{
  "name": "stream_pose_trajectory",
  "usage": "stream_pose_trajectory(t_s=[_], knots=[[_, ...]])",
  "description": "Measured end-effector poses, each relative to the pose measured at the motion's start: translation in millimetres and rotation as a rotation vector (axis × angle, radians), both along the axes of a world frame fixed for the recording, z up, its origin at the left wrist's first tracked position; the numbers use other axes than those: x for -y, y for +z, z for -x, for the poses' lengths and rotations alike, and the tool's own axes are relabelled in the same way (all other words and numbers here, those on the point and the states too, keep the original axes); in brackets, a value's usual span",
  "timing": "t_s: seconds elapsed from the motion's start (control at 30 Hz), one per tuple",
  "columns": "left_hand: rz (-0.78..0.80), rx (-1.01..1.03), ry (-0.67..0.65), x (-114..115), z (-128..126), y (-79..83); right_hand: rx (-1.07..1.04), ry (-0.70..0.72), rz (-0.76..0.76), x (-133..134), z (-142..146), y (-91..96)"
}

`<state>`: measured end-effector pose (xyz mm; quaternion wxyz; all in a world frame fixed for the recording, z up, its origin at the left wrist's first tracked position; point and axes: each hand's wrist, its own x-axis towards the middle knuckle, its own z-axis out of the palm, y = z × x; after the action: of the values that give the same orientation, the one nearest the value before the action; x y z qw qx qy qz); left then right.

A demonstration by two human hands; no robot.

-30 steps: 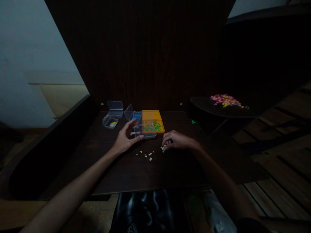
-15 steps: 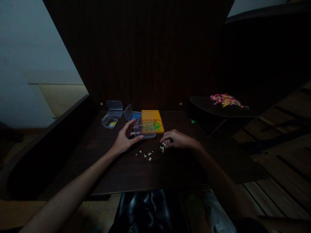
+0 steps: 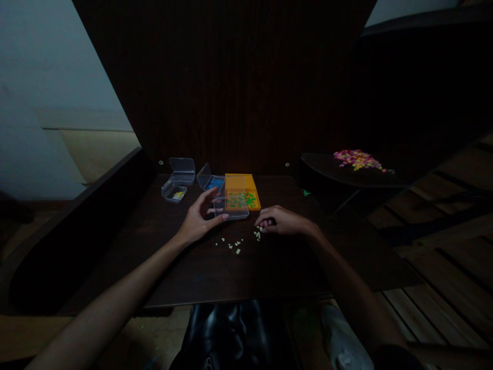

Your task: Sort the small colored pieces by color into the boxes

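A dark brown, wood-grained tabletop (image 3: 185, 282) extends beneath an open, rectangular orange plastic box (image 3: 250, 183). The left hand (image 3: 195, 222), left of the orange box, forms a wide curve, thumb and fingers holding an open, clear, rectangular plastic case (image 3: 236, 213). The right hand (image 3: 279, 221), right of the orange box and nearer the viewer, has its fingers mostly curled in; whether they grasp anything cannot be told. The clear case overlaps the orange box's left part in view. Small cream-coloured pieces (image 3: 238, 252) lie nearer than the orange box, some by the right fingertips.
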<state>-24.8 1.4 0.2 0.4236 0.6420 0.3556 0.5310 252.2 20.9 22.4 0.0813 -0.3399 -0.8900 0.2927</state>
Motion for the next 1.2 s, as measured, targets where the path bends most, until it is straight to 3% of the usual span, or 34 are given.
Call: stream_pose_trajectory(t_s=[1.2], knots=[[0.022, 0.013, 0.004, 3.9, -1.0, 6.1, 0.035, -0.007, 0.072, -6.3, -8.8, -2.1]])
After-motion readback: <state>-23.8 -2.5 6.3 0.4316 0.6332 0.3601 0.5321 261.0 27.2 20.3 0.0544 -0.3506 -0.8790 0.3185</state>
